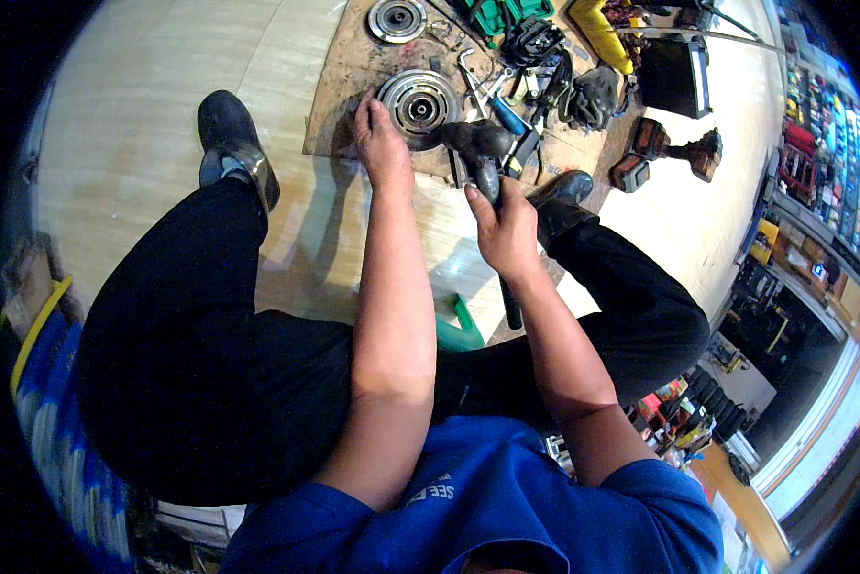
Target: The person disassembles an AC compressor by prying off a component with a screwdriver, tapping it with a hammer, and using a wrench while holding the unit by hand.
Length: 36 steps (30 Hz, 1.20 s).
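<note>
My left hand [382,143] is at the left rim of a round metal part with concentric rings [418,107], which looks like a pulley or hub. Its fingers curve along the edge and hold the part against a stained board [339,115]. My right hand [507,230] is wrapped round the handle of a black-headed mallet [480,141]. The mallet's head hangs just beside the part's lower right edge, covering a little of the board. Whether it touches the part I cannot tell. Below my fist the dark handle end sticks out.
A second ringed metal disc [396,19] lies farther back. Loose hand tools, a blue-handled tool [509,117] and a black glove-like item [593,96] crowd the board's right side. Two cordless power tools [693,153] lie right of it. My legs spread either side; a green curved object [461,330] lies between.
</note>
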Motion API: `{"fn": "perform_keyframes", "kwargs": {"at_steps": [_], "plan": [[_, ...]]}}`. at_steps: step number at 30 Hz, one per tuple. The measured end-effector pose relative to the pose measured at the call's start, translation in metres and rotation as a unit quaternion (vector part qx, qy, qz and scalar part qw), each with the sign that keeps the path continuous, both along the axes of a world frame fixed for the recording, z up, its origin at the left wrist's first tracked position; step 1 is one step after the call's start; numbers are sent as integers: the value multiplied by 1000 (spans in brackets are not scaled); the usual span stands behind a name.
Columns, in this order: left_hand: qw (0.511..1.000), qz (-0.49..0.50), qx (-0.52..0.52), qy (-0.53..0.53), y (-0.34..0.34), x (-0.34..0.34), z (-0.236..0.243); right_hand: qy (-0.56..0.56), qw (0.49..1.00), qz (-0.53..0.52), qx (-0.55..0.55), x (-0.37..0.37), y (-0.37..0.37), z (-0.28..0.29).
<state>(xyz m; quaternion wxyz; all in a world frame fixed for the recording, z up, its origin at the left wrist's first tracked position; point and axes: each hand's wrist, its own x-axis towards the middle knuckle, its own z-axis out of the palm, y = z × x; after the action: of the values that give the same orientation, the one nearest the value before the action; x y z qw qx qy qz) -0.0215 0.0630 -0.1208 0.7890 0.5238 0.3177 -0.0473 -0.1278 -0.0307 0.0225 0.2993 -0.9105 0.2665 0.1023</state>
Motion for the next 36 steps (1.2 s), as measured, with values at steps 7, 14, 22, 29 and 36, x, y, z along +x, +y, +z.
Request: {"fn": "perform_keyframes", "kwargs": {"at_steps": [7,14,22,29,36], "plan": [[991,50,-124,-9,-1,0,1,9,999,47,-3,-6,6,-13],[989,43,-142,-26,0,1,5,-17,998,60,-2,-6,7,-13],[994,23,-108,-9,2,0,9,-23,996,92,-4,-2,12,-11],[989,32,141,10,-16,-14,5,9,999,4,39,0,5,-13],[974,57,208,76,-44,-32,18,-71,997,23,15,1,-13,-19]]}}
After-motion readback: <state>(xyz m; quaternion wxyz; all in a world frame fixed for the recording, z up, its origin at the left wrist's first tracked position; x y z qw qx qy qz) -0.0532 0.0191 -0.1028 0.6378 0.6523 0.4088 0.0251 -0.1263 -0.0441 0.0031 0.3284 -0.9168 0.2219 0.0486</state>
